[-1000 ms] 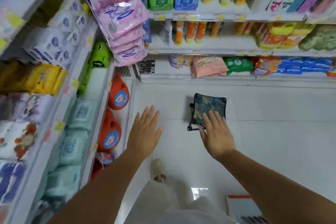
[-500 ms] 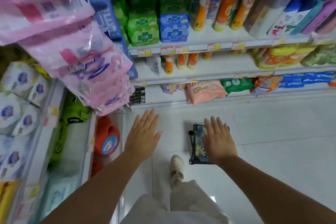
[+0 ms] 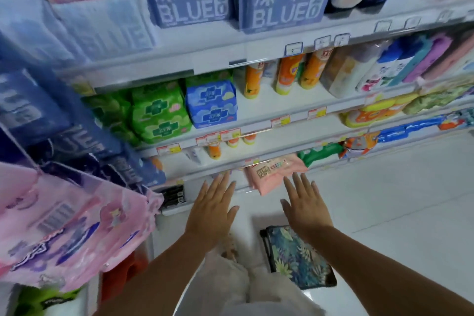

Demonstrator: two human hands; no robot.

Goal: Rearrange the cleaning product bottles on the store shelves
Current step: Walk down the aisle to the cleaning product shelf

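Note:
My left hand [image 3: 211,209] and my right hand [image 3: 305,206] are stretched out flat in front of me, fingers spread, holding nothing. They hover over the white floor just short of the lowest shelf. Orange and yellow bottles [image 3: 288,73] stand on the middle shelf [image 3: 282,108] ahead, well above my hands. Smaller orange bottles [image 3: 214,150] stand one shelf lower. An orange jug [image 3: 123,272] shows partly at the lower left, mostly hidden behind pink packs.
A dark floral bag [image 3: 297,256] lies on the floor under my right forearm. Pink packs [image 3: 69,228] hang close at the left. Green packs [image 3: 159,113], blue packs [image 3: 210,104] and a pink pack [image 3: 274,170] fill nearby shelves. White floor [image 3: 397,208] stretches right.
The view has tilted up and moved closer to the shelves, so upper shelves now show. Both hands stay open and have moved forward, past the floral bag toward the bottom shelf.

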